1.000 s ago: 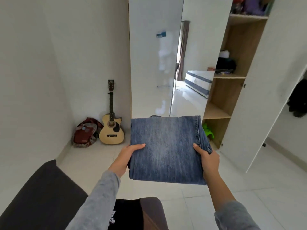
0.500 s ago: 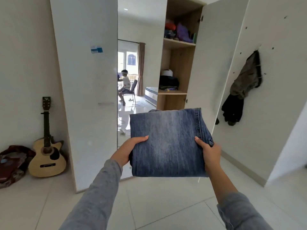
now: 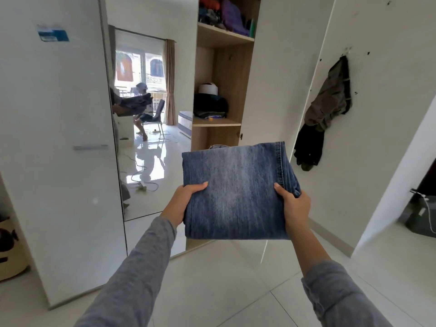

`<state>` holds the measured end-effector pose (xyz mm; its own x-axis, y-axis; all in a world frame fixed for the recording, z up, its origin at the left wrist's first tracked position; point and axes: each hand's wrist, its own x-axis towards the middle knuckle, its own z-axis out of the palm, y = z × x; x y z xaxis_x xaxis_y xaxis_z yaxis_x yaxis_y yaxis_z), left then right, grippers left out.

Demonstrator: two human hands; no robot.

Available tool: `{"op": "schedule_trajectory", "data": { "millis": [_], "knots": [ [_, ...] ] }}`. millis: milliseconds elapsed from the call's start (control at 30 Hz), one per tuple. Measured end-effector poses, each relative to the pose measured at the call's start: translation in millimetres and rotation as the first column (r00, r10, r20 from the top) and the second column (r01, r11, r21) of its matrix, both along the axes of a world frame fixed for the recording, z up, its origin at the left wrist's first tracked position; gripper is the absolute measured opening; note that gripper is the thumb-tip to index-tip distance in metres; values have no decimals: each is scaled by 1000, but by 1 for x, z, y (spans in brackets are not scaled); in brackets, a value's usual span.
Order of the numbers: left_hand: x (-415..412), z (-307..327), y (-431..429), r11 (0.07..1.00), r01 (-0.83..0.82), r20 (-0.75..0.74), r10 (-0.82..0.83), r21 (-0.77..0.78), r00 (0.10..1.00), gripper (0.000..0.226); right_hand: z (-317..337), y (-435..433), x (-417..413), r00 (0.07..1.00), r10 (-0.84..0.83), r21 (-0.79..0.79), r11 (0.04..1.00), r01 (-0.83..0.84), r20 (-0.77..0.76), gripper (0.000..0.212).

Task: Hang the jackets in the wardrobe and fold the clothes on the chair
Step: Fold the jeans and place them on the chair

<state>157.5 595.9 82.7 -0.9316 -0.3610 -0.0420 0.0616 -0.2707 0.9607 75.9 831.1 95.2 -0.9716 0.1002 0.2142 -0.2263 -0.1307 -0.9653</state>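
A folded pair of blue jeans (image 3: 236, 192) is held flat in front of me, in the middle of the head view. My left hand (image 3: 181, 202) grips its left edge, thumb on top. My right hand (image 3: 295, 205) grips its right edge the same way. Behind the jeans stands the open wardrobe (image 3: 226, 67) with wooden shelves; folded dark clothes (image 3: 210, 107) lie on the middle shelf and coloured items on the top one. A dark jacket (image 3: 328, 107) hangs from a hook on the white wall to the right.
The wardrobe's left door (image 3: 54, 138) stands open at the left, with a mirror panel (image 3: 146, 126) beside it reflecting a room. The right wardrobe door (image 3: 280, 74) is open too. White tiled floor (image 3: 236, 291) lies below. A dark bag (image 3: 420, 218) sits at far right.
The view has swung right and moved closer to the wardrobe; the guitar and dark sofa have left the view. Both hands keep the same hold on the folded jeans.
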Motion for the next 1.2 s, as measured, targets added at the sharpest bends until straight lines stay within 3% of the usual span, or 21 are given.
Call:
{"op": "schedule_trajectory", "data": {
  "millis": [300, 500, 667, 767, 967, 1200],
  "knots": [
    [-175, -8, -126, 999, -28, 32, 29, -27, 999, 38, -15, -128, -175, 1000, -4, 15, 1000, 3, 31, 26],
    [-274, -28, -155, 999, 32, 87, -31, -15, 996, 40, -35, -151, -265, 996, -40, 33, 999, 37, 82, 25],
    [-354, -38, -160, 998, 57, 90, -59, 29, 994, 29, -42, -160, -346, 994, -48, 75, 996, 41, 98, 16],
    [-408, -39, -167, 997, 52, 89, -57, 54, 994, 36, -44, -166, -402, 993, -42, 74, 997, 34, 107, 22],
    [-522, -56, -178, 995, 15, 131, -27, 94, 991, 39, -54, -174, -531, 989, 54, 121, 990, -71, 141, 27],
    [-639, -115, -200, 981, -129, 277, 86, 142, 957, 46, -97, -202, -682, 933, 191, 241, 933, -269, 305, 30]
  ]
}}
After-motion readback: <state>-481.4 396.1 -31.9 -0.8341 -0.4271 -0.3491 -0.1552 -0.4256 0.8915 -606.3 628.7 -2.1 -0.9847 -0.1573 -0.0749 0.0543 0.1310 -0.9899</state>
